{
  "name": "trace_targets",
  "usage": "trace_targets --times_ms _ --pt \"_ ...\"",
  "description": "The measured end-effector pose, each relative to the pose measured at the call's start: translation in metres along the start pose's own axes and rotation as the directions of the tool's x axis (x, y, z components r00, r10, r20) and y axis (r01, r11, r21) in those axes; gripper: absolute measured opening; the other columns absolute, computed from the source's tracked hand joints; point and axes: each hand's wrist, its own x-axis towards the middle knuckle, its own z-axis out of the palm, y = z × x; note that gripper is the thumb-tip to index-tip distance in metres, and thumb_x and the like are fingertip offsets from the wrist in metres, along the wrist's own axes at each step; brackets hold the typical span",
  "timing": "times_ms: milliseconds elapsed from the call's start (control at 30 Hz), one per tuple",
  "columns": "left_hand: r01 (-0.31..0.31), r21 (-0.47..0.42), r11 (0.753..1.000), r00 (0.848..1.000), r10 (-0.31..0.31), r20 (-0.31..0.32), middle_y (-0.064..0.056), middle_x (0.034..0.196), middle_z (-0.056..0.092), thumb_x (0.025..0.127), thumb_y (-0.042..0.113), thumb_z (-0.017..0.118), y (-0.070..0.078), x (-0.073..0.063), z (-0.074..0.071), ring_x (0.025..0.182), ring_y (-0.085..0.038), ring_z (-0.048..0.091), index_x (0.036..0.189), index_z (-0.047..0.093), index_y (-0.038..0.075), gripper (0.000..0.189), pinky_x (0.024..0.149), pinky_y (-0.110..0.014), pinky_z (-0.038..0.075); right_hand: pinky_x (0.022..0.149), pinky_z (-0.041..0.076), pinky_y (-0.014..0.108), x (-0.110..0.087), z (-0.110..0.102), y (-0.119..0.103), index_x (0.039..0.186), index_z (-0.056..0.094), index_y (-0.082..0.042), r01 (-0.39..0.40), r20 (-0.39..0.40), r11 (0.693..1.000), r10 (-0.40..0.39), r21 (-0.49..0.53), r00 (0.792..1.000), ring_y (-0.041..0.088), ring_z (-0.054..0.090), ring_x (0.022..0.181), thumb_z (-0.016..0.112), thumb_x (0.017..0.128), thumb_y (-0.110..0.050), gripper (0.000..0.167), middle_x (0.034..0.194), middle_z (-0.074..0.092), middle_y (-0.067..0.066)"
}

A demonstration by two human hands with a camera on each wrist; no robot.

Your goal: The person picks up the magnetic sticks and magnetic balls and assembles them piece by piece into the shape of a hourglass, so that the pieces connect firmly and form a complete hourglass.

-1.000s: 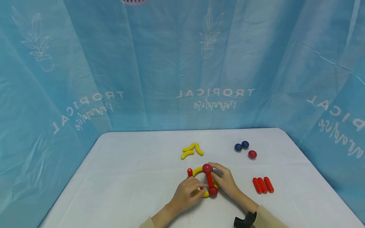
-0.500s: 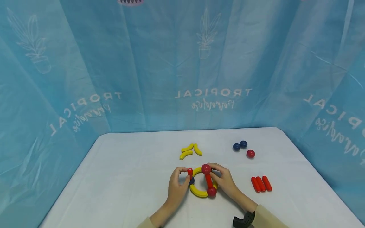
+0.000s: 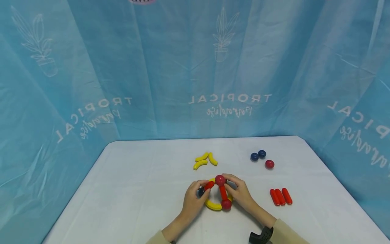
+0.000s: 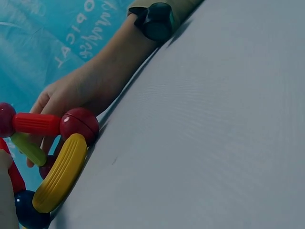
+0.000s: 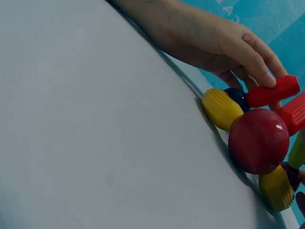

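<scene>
A ring of curved yellow magnetic rods (image 3: pixel 214 205) and balls lies on the table. From its near red ball (image 3: pixel 226 204) a red rod (image 3: pixel 223 192) rises to a raised red ball (image 3: pixel 220 180). My left hand (image 3: pixel 192 200) pinches another red rod (image 5: pixel 274 92), which slants up from the blue ball (image 5: pixel 237 98) toward the raised ball. My right hand (image 3: pixel 239 194) holds the far right of the structure, fingers around the area of a green rod (image 4: pixel 29 150) and a dark purple ball (image 4: pixel 47 167). Some of its fingertips are hidden.
Behind the ring lie three yellow curved rods (image 3: pixel 200 164). Two blue balls (image 3: pixel 258 155) and a red ball (image 3: pixel 269 164) sit at the back right. Three straight red rods (image 3: pixel 281 197) lie side by side on the right. A blue curtain (image 3: pixel 170 84) surrounds the white table (image 3: pixel 137 189).
My left hand has come back from over the ring to grip the red rod on the blue ball. That rod, upright before, now leans right toward the raised ball. My right hand stays put.
</scene>
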Motion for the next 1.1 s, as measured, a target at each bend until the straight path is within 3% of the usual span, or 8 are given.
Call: trace_targets --times_ms 267,400,567,700,867,1100 --pt "-0.002 -0.011 1.0 1.0 0.002 0.023 0.005 0.107 0.068 0.089 0.02 0.067 0.002 0.001 0.001 0.098 -0.011 0.058 0.114 0.065 0.018 0.025 0.092 -0.029 0.049 0.094 0.051 0.035 -0.002 0.006 0.019 0.119 0.066 -0.009 -0.023 -0.027 0.997 0.022 -0.068 0.999 0.005 0.06 0.108 0.064 0.09 -0.012 0.029 0.117 0.068 0.006" --pt "0.003 0.0 1.0 1.0 -0.003 0.029 0.005 0.106 0.067 0.089 0.021 0.066 0.001 0.0 0.001 0.097 -0.011 0.058 0.114 0.065 0.017 0.025 0.092 -0.029 0.049 0.094 0.05 0.042 -0.001 0.006 0.02 0.118 0.066 -0.01 -0.022 -0.016 0.999 0.022 -0.024 1.0 0.002 0.059 0.107 0.064 0.09 -0.011 0.029 0.117 0.068 0.006" --pt "-0.008 -0.022 1.0 1.0 0.008 -0.01 0.004 0.106 0.065 0.087 0.014 0.067 0.002 0.001 0.001 0.096 -0.012 0.059 0.108 0.066 0.016 0.021 0.09 -0.03 0.05 0.097 0.045 0.056 0.007 0.0 0.024 0.117 0.065 -0.011 -0.049 0.055 0.999 0.048 0.022 0.997 0.005 0.059 0.108 0.062 0.091 -0.01 0.026 0.115 0.068 0.007" --pt "0.058 -0.085 0.995 0.998 -0.061 -0.034 0.004 0.1 0.065 0.086 0.01 0.067 0.002 0.001 0.001 0.093 -0.013 0.058 0.099 0.068 0.018 0.016 0.088 -0.029 0.047 0.097 0.045 0.052 0.028 -0.005 0.025 0.112 0.067 -0.008 -0.142 0.08 0.99 0.14 0.016 0.987 0.018 0.061 0.104 0.059 0.092 -0.01 0.021 0.11 0.069 0.009" --pt "0.122 -0.12 0.985 0.992 -0.126 -0.021 0.003 0.096 0.066 0.084 0.005 0.066 0.002 0.001 0.001 0.093 -0.016 0.057 0.096 0.068 0.019 0.018 0.085 -0.031 0.043 0.088 0.052 0.036 0.064 -0.001 0.036 0.106 0.068 -0.003 -0.272 0.016 0.958 0.275 -0.086 0.961 0.02 0.063 0.094 0.064 0.088 -0.011 0.02 0.102 0.071 0.009" --pt "0.148 -0.077 0.986 0.989 -0.149 -0.014 0.005 0.094 0.065 0.08 0.0 0.063 0.001 0.003 -0.001 0.091 -0.01 0.056 0.096 0.068 0.017 0.024 0.084 -0.028 0.044 0.082 0.055 0.038 0.098 0.005 0.053 0.103 0.068 -0.001 -0.298 -0.01 0.944 0.299 -0.145 0.954 0.022 0.064 0.086 0.071 0.083 -0.01 0.023 0.095 0.07 0.012"
